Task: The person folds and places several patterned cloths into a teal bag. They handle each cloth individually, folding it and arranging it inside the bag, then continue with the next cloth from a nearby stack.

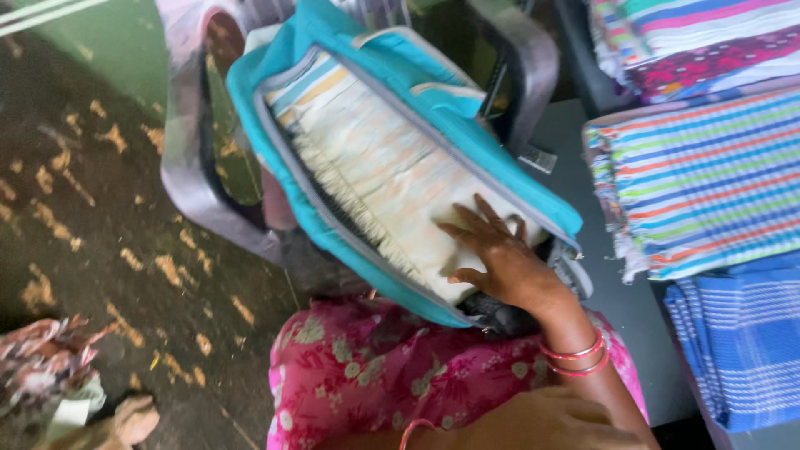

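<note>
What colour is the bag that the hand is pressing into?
The bag is turquoise blue with grey zip edging, seen in the head view.

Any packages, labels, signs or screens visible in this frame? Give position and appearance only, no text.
No signs or screens.
Teal bag: centre, open on a chair, grey zip edging, holding pale folded cloth under the right hand.
Small tag: right of the bag, on the grey table, rectangular, greyish; too small to make out.

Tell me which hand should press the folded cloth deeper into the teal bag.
Right. The right hand lies flat on the folded cloth inside the teal bag; the left arm sits low by the lap, away from it.
</note>
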